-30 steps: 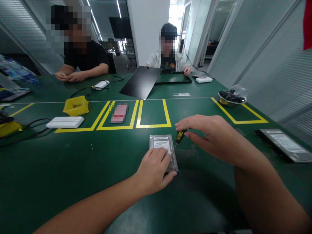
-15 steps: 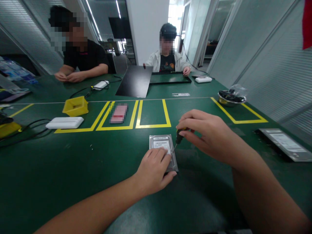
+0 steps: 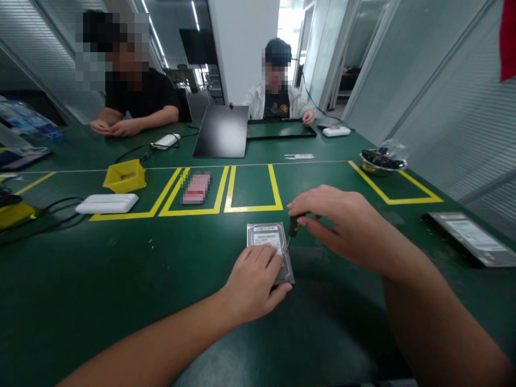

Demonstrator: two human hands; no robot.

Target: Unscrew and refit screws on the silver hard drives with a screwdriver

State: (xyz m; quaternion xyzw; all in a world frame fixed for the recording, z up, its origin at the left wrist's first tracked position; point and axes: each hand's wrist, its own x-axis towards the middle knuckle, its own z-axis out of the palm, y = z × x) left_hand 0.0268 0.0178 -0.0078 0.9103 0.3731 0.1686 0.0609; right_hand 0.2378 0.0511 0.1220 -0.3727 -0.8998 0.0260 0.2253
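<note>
A silver hard drive (image 3: 264, 230) with a white label lies flat on the green table in front of me. My left hand (image 3: 258, 277) grips it from the left, fingers across its top and thumb at the near right corner, covering much of the label. In my right hand (image 3: 334, 220) is a screwdriver (image 3: 295, 227), its dark green and yellow handle pinched between thumb and fingers. The thin shaft slants down to the right edge of the drive. The fingers of the left hand hide whatever lies beneath them.
Another silver drive-like unit (image 3: 470, 236) lies at the right. A metal bowl (image 3: 382, 164) of dark parts, a yellow bin (image 3: 126, 176) and a white power strip (image 3: 107, 203) stand farther back. Across the table, a person holds a black panel (image 3: 221, 131); another person sits at the left.
My right hand and the screwdriver handle have shifted slightly left, so the screwdriver stands more upright. The left hand and drive have stayed put. The person opposite has turned the black panel a little.
</note>
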